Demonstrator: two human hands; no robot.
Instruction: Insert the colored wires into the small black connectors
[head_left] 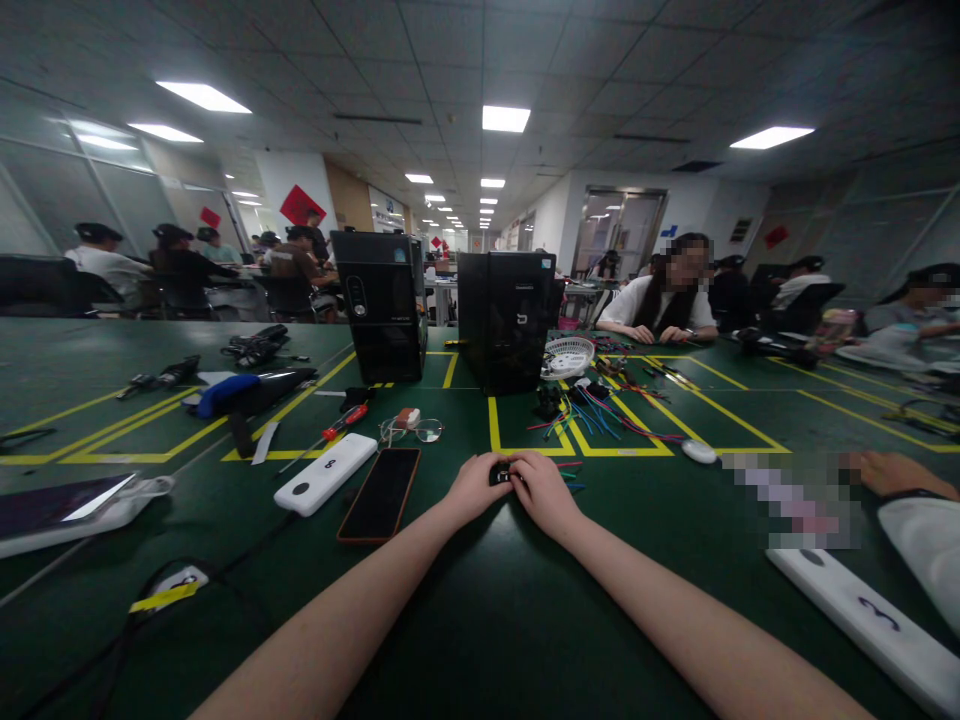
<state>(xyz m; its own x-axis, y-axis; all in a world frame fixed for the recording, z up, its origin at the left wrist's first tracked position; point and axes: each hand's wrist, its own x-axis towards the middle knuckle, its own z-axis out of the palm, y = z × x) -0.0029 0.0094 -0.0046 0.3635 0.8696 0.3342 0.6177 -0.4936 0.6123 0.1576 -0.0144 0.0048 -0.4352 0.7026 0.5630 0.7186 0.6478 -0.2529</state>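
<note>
My left hand (474, 487) and my right hand (541, 490) meet over the green table (480, 600), both pinching one small black part (499, 472) between their fingertips. The part is mostly hidden by my fingers. A few coloured wires (571, 472) lie just to the right of my right hand. A black phone (381, 493) in an orange case lies flat left of my left hand, with a white power bank (325, 473) beside it.
Two black computer towers (382, 300) (505, 315) stand ahead. Glasses (411, 429), a red screwdriver (336, 428), a wire bundle (600, 410) and a white basket (568, 355) lie around. Another person's hand (896, 472) rests at right. Several people sit at other tables.
</note>
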